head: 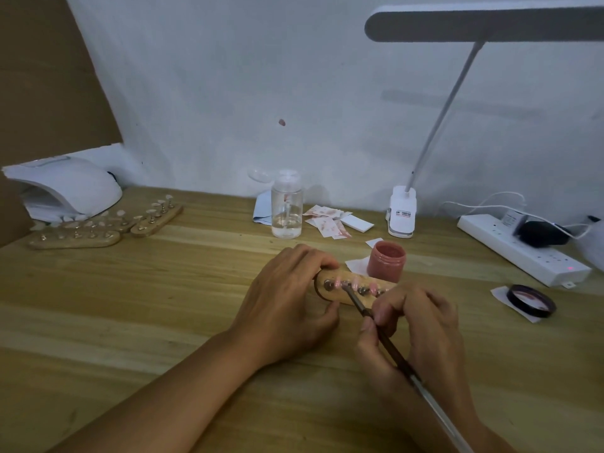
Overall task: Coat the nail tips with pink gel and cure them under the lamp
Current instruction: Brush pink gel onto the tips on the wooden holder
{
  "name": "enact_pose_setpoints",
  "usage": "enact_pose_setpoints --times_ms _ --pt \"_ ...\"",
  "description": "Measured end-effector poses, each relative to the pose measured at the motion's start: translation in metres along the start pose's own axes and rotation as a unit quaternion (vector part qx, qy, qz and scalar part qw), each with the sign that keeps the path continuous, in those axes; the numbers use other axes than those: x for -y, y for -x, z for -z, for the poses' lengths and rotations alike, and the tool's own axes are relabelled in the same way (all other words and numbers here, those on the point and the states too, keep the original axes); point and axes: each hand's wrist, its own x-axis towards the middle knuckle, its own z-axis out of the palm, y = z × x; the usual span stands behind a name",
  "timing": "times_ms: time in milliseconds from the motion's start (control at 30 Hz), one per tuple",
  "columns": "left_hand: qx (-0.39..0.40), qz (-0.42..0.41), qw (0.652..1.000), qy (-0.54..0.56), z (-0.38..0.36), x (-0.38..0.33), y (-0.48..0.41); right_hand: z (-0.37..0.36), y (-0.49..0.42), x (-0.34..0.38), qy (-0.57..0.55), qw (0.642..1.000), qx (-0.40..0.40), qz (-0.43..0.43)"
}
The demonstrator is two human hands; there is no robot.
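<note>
A wooden nail holder (340, 297) with several pink-coated nail tips (356, 285) lies at the table's middle. My left hand (287, 299) grips its left end, fingers over the top and thumb at the near side. In my right hand (421, 322) I pinch a thin brush (385, 341), its tip touching a nail tip near the holder's left end. An open jar of pink gel (386, 260) stands just behind the holder. Its black lid (531, 300) lies to the right. The white curing lamp (68, 188) sits at the far left.
Wooden holders with uncoated tips (94, 230) lie in front of the curing lamp. A clear pump bottle (286, 206), stained wipes (327, 220), a clip desk lamp (402, 210) and a white power strip (523, 248) line the back and right of the wooden table (130, 305).
</note>
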Motion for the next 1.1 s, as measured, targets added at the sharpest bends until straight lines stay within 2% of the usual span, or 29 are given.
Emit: enact_pose_setpoints --times_ms 367,533,667,767,933,1100 --pt "0.011 0.012 1.0 0.01 -0.002 0.002 -0.001 -0.002 -0.002 0.001 -0.003 1.0 0.01 -0.024" --pt "0.036 0.042 0.998 0.024 -0.005 0.009 -0.002 0.004 -0.006 0.004 -0.105 0.984 -0.025 -0.139" --pt "0.073 0.078 0.994 0.035 -0.009 0.016 -0.002 0.012 -0.017 -0.002 -0.164 0.97 -0.036 -0.178" --pt "0.087 0.091 0.991 0.055 -0.012 0.019 -0.001 0.019 -0.028 -0.016 -0.205 0.948 -0.056 -0.238" --pt "0.096 0.114 0.985 0.086 -0.012 0.023 -0.004 0.025 -0.062 -0.056 -0.118 0.922 0.026 -0.368" --pt "0.087 0.121 0.984 0.099 -0.01 0.02 -0.005 0.024 -0.08 -0.08 -0.072 0.907 0.087 -0.405"
